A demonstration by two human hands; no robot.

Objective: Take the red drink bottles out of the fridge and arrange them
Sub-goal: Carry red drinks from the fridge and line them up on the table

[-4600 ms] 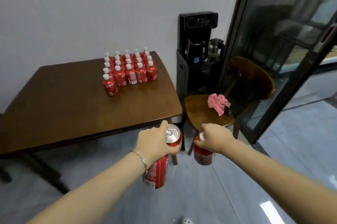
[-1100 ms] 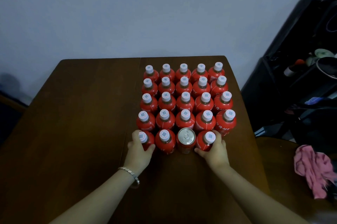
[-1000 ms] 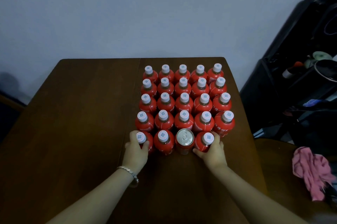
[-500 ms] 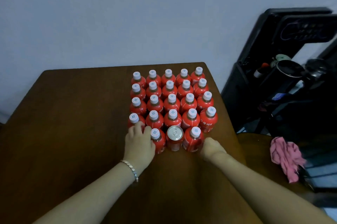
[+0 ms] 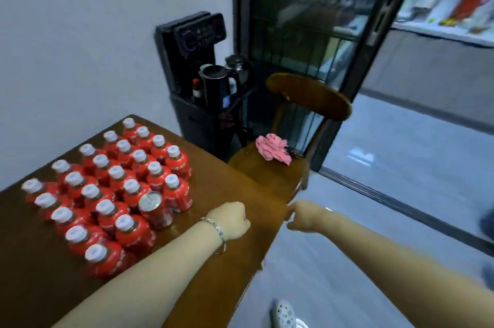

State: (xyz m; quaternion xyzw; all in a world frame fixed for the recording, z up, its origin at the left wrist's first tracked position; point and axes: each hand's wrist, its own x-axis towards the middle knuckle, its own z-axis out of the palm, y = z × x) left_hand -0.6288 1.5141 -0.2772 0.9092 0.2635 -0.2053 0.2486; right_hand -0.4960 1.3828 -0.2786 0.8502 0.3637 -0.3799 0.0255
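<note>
**Both hands empty beside the packed block of bottles**

The left hand [image 5: 230, 220] is curled into a fist with nothing in it, hanging over the bare near edge of the table [image 5: 230, 186]; a thin bracelet [image 5: 217, 231] sits on its wrist. The right hand [image 5: 304, 216] is past the table corner, above the floor, fingers folded under as far as the blur allows, and nothing shows in it either. The two hands are near each other but apart.

Just left of the left hand stand the red drink bottles [image 5: 116, 172], white-capped, upright and shoulder to shoulder in tidy rows on the table; one red can [image 5: 153, 210] with a silver top stands in the near edge of the block, touching its neighbours. The fridge is not in view.

Beyond the table corner is a wooden chair [image 5: 307, 97] with a pink cloth [image 5: 272, 150] on its seat; behind it, a black stand with a kettle [image 5: 215, 84] and a dark-framed glass door.

The bottles look small and stubby, probably light enough for one in each hand; coming from a fridge they may be damp and slick, so a wrap round the body below the shoulder should hold better than a pinch at the cap. The can is likely stiff but thin-walled; take it round the side, gently.
</note>
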